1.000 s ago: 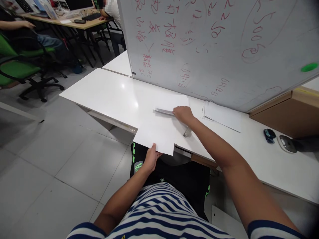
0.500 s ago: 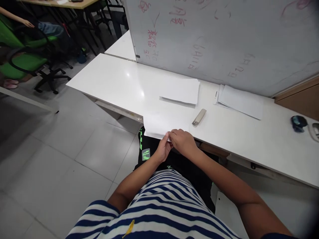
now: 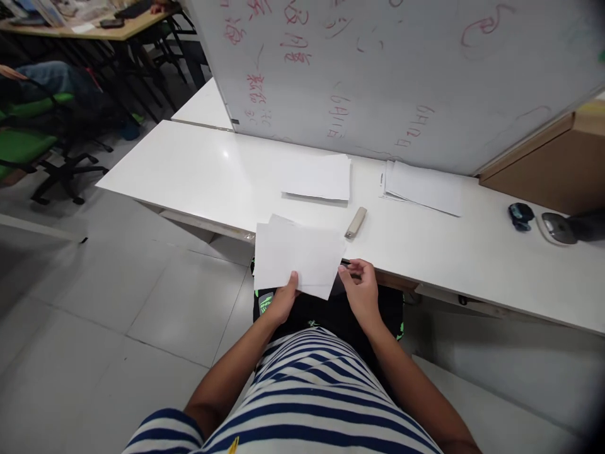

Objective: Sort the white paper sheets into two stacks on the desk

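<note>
The left hand [image 3: 282, 301] is closed on the held sheets [image 3: 299, 258], its thumb pressing on top near their lower edge. The right hand [image 3: 362, 287] is by their lower right corner, with its thumb and index finger a little apart; whether it touches the paper, I cannot tell.

Half a second before, both hands were meeting at the lower edge of the paper, which was bent up there. Now the right hand has moved off to the right, and the sheets are spread flatter, facing up.

The held sheets are white, and I see no writing on them. They are not well aligned: one corner sticks out at the top left, and the lower edges show a second layer. They are above the lap and the near edge of the white table [image 3: 189, 164].

Beyond them, a stapler [image 3: 355, 222] lies on the table, between the flat paper stack [image 3: 317, 177] and the right-hand stack [image 3: 423, 188], nearer to the person.
</note>
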Demonstrator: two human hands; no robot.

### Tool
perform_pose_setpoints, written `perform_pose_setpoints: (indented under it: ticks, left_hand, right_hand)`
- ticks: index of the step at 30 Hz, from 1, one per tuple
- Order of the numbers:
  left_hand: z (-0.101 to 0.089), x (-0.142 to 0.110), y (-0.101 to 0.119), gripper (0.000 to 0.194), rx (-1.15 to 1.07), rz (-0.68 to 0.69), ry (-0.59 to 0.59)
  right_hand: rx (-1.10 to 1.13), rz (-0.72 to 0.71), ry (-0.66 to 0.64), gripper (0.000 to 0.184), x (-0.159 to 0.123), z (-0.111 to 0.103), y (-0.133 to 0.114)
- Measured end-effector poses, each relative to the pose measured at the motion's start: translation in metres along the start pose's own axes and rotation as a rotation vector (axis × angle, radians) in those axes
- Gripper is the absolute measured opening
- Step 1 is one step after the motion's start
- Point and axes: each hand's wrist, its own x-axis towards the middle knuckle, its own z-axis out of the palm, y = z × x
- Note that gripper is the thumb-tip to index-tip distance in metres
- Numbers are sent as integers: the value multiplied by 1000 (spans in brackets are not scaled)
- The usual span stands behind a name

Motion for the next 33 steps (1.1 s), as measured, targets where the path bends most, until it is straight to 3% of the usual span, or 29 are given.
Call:
perform_pose_setpoints:
  ticks: [3, 5, 6, 9, 12, 15, 19, 21, 24, 29, 33]
  left_hand:
    - [-13, -17, 2, 53, 196, -84, -30]
    - [-18, -24, 0, 56, 301, -124, -19]
    - [-20, -26, -1, 57, 349, -138, -8]
    - [-17, -21, -4, 53, 410, -103, -25]
    - [-1, -5, 6, 50, 310, 132, -93]
    - [27, 14, 32, 49, 280, 405, -162]
    - [74, 34, 67, 38, 520, 618, -232]
    - [93, 42, 73, 37, 630, 663, -236]
    - [111, 53, 65, 36, 684, 712, -217]
    - [113, 59, 42, 30, 660, 732, -130]
    - [111, 53, 45, 32, 696, 765, -110]
  right_hand:
    - [426, 421, -310, 51, -7, -4, 11]
    - [596, 512, -465, 48, -10, -5, 14]
    - [644, 498, -470, 45, -11, -6, 14]
    - [650, 303, -267, 40, -5, -14, 12]
    - [515, 77, -22, 37, 10, -38, 3]
    - [367, -74, 125, 38, 29, -72, -12]
    - [189, -223, 258, 36, 48, -103, -28]
    - [139, -284, 295, 35, 56, -104, -26]
    - [96, -338, 296, 33, 63, -93, -12]
    - [71, -340, 273, 29, 62, -72, 10]
    - [120, -363, 302, 29, 58, -66, 11]
